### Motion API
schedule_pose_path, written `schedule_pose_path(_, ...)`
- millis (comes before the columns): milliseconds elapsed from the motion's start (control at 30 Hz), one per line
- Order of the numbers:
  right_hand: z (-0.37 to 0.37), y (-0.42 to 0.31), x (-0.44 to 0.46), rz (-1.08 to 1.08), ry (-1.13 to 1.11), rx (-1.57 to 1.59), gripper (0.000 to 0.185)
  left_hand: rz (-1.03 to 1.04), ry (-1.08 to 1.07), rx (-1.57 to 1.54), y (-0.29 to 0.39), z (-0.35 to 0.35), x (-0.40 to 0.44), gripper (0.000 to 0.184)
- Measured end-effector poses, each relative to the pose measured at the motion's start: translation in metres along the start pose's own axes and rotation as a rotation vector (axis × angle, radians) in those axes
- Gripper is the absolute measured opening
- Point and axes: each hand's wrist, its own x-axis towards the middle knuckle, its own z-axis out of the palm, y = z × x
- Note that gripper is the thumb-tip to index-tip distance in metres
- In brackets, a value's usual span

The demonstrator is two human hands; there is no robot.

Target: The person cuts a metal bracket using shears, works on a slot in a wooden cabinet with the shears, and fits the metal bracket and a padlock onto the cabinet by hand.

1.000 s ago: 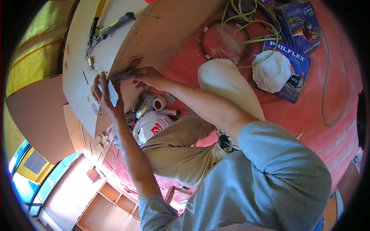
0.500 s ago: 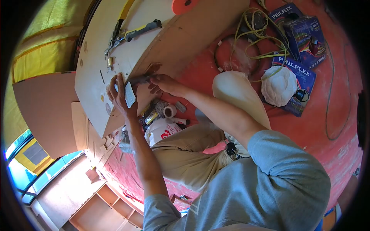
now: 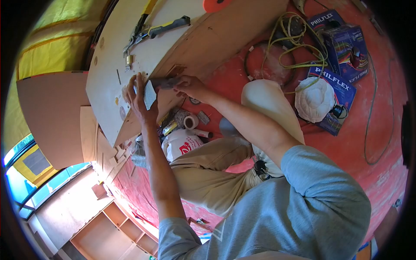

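My left hand (image 3: 142,100) rests at the edge of a pale wooden panel (image 3: 102,82), fingers bent over a pale bluish sheet (image 3: 150,95) that shows on both sides of them. What the sheet is, I cannot tell. Close beside it, my right hand (image 3: 193,88) is closed on the end of a dark flat piece (image 3: 166,82), its kind unclear. This piece reaches toward the left hand along the panel's side. On the panel lie a yellow-and-black hand tool with metal jaws (image 3: 158,29), a small brass-coloured cylinder (image 3: 128,62) and a thin dark strip (image 3: 118,76).
An orange-red disc (image 3: 215,4) sits at the panel's top edge. Below the hands are a roll (image 3: 190,121) and a white plastic bag (image 3: 177,145). Blue PHILFLEX boxes (image 3: 342,93), yellow-green cord (image 3: 294,65) and a white round cloth-like item (image 3: 314,99) lie on the red floor.
My right hand has shifted slightly up and right with the dark piece, more of which now shows. My left hand stays at the panel edge. The whole view has tilted slightly.
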Motion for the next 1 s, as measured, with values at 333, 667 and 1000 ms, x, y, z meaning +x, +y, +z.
schedule_pose_path(333,-0.011,0.013,-0.015,0.409,-0.46,-0.034,0.017,-0.437,-0.336,-0.442,0.018,-0.066,-0.012,0.074)
schedule_pose_path(667,-0.029,0.019,0.001,0.543,-0.426,0.482,0.018,-0.802,-0.501,-0.779,-0.023,-0.071,-0.009,0.047)
schedule_pose_path(1000,-0.014,0.009,-0.002,0.027,-0.116,0.286,0.031,-0.916,-0.046,-1.077,-0.028,-0.013,0.001,0.027)
